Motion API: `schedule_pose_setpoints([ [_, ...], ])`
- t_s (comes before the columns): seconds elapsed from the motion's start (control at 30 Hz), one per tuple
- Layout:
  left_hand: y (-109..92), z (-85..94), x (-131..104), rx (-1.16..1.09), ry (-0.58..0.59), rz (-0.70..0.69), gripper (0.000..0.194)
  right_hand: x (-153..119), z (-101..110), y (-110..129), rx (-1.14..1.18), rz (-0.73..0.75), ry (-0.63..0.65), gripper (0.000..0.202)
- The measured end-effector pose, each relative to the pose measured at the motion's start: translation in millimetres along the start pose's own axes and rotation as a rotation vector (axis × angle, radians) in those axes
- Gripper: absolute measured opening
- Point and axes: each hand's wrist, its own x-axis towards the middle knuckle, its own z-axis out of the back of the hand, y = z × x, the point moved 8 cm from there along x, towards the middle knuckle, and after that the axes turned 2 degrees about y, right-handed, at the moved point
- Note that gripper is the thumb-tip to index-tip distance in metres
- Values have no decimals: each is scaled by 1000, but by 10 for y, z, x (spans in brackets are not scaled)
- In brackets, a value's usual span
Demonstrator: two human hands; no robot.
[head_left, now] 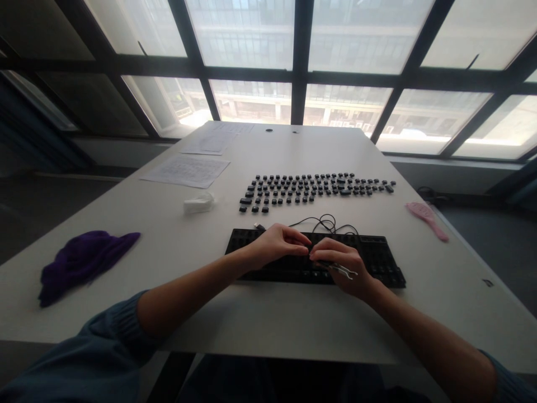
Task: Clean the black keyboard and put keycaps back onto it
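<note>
A black keyboard [380, 260] lies in front of me, most of its keycaps taken off, with a few along the front row. Over its middle, my left hand [279, 246] is closed, thumb and fingertips drawn together; anything in that pinch is too small to make out. Fingertips almost touching it, my right hand [342, 260] is closed too, and a keycap puller [346, 272] with bent metal wires sticks out from under its fingers. Beyond the keyboard, loose black keycaps [297, 188] stand in rows on the white table [268, 319].
The keyboard's cable [329, 224] is coiled behind it. A purple cloth [84, 260] lies at the left, near a white packet [199, 203] and printed sheets [187, 170]. To the right are a pink hairbrush [425, 218] and a small dark piece [487, 282] by the edge.
</note>
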Motion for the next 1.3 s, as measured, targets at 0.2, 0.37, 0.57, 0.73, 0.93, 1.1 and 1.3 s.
schedule_pose_setpoints([
  [0.2,35,3,6,15,57,39,29,44,-77,103,-66,69,131,25],
  [0.37,51,-4,29,-148,81,58,26,27,0,29,-32,6,32,20],
  [0.57,161,-40,42,-478,16,110,30,26,42,12,-2,-23,-33,19],
  [0.73,161,-16,59,-531,6,107,24,28,38,22,-1,-24,-19,19],
  [0.93,154,139,29,-479,-100,119,27,31,78,-7,-4,-36,-59,21],
  [1.1,-153,405,129,49,-260,-33,31,49,44,6,11,-38,-57,16],
  [1.3,-734,541,931,711,-358,-277,27,66,45,25,34,-15,-67,16],
])
